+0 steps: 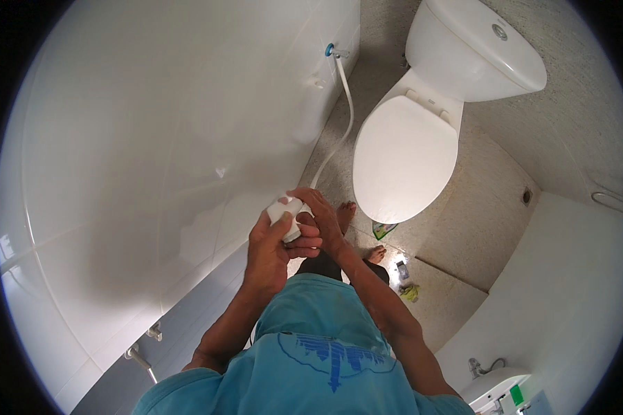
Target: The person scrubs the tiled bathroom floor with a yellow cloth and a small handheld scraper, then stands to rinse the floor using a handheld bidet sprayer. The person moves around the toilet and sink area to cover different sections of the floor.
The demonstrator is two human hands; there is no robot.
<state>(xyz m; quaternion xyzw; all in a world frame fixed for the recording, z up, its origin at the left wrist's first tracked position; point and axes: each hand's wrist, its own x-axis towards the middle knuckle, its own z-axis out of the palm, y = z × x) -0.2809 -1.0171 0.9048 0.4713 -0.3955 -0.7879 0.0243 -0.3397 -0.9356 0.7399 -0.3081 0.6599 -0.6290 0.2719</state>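
Both hands are raised in front of my body, close together around a small white object [284, 211]. My left hand [266, 252] is closed on it from below, thumb pressed against its face and fingers curled behind. On its upper right side, my right hand [320, 216] bends over it with fingers closed against it. Fingers hide much of the object, and its exact kind cannot be made out. A white hose [350, 114] drops from a wall valve [331, 50] and passes out of sight behind my right hand.
A white toilet [407, 159] with its lid down stands ahead to the right. On the floor lie a green packet [382, 229], a small dark item [403, 270] and a yellow-green item [410, 293]. White tiled wall [152, 138] rises at left; a washbasin [495, 387] is at lower right.
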